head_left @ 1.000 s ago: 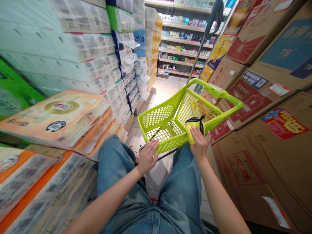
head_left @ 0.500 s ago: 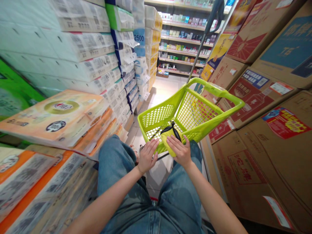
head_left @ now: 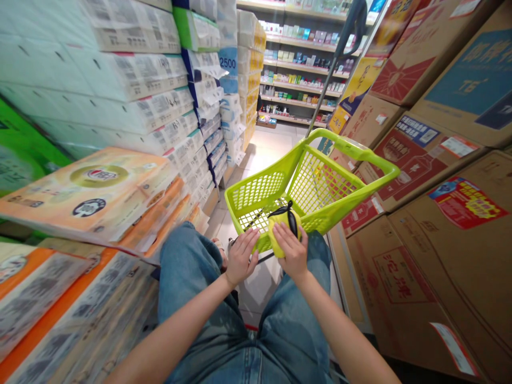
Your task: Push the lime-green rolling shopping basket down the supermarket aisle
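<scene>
A lime-green shopping basket (head_left: 256,189) with lattice walls stands between my knees. My right hand (head_left: 293,249) is closed on a small yellow pouch (head_left: 276,246) with black edging and a black cord, over the basket's near corner. The fingers lie across the pouch's top, and the thumb sits along its right side. Against the near rim, left of the pouch, rests my left hand (head_left: 242,256). Its fingers are stretched out and hold nothing. What lies under both palms is hidden.
A long grey pull handle (head_left: 334,64) rises behind the basket. Stacked paper packs (head_left: 152,74) line the left, with orange packs (head_left: 92,181) near my left knee. Cardboard cartons (head_left: 400,266) wall the right. Stocked shelves (head_left: 304,58) stand at the far end.
The yellow pouch has tilted more upright and shifted slightly right under my right hand, which turned with it. My left hand stays almost where it was.
</scene>
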`<state>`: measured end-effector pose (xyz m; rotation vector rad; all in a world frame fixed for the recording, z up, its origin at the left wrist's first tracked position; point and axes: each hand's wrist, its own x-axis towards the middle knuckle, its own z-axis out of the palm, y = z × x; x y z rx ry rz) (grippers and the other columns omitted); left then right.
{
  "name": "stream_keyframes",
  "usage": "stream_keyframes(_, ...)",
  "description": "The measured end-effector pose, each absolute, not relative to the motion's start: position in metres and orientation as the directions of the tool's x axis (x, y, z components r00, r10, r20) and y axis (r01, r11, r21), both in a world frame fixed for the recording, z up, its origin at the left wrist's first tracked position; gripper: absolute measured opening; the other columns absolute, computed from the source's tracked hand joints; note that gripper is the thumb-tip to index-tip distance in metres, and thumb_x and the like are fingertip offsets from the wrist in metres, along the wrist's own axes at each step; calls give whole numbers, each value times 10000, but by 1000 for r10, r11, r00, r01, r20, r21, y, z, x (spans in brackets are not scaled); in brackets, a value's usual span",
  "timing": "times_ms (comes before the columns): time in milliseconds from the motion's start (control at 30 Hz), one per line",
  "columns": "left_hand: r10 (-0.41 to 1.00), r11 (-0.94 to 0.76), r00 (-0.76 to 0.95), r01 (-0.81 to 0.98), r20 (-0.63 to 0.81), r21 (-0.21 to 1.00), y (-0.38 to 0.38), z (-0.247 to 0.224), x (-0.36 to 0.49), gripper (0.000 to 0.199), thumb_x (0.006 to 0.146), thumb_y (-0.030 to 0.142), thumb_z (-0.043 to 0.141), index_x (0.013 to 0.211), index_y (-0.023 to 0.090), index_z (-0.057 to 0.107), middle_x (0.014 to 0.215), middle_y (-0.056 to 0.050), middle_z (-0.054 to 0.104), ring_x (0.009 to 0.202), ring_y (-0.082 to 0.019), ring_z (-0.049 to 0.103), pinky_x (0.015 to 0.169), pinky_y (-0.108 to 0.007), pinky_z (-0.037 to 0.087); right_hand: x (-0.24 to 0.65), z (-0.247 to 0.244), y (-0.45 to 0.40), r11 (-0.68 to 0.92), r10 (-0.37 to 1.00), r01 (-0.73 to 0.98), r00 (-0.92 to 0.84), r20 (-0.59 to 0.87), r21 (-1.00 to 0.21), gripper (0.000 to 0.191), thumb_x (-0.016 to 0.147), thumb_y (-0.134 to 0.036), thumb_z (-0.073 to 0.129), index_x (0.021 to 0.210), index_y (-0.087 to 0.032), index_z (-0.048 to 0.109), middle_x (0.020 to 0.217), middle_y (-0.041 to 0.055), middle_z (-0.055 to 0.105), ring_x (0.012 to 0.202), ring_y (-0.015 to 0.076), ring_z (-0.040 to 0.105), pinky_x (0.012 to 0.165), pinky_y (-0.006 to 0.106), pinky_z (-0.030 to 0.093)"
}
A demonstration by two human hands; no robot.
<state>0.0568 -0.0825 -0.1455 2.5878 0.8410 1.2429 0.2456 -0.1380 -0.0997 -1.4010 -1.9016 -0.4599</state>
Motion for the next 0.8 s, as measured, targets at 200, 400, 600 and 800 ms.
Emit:
stream_keyframes(200, 538, -836, 514, 422, 668, 349, -82, -143, 55, 565, 941, 160, 411, 1501, 163, 340, 1466, -142, 504, 1451, -263, 354, 1149, -499, 369, 244, -99, -140, 446, 667, 895, -309, 678, -32, 537, 910, -135, 423, 1433, -240, 489, 1344, 50, 647, 1305, 182, 562, 1241, 433, 87)
stream_keyframes(400, 538, -836, 516, 429, 667, 342, -83, -141, 56, 581, 946, 169, 413, 1518, 176, 315, 1477, -130, 498, 1434, -253, 388, 1152, -496, 367, 342, -91, -134, 268, 646, 963, -164, 745, -20, 531, 906, -117, 448, 1414, -261, 511, 1330, 52, 657, 1259, 214, 603, 1221, 488, 120)
stream_keyframes(600, 538, -837, 502, 412, 677, 361, -85, -142, 58, 597, 941, 159, 419, 1525, 184, 301, 1487, -127, 485, 1442, -252, 373, 1149, -502, 369, 333, -95, -134, 135, 600, 987, -8, 800, -91, 506, 883, -109, 457, 1365, -221, 562, 1319, 81, 662, 1260, 237, 603, 1208, 484, 176)
stream_keyframes(800, 545, -832, 507, 422, 668, 359, -83, -145, 57, 578, 943, 164, 413, 1513, 172, 319, 1486, -137, 484, 1451, -260, 355, 1152, -507, 361, 239, -104, -142, 388, 666, 918, -223, 712, -76, 571, 860, -107, 434, 1416, -212, 512, 1339, 64, 651, 1296, 199, 570, 1218, 409, 180)
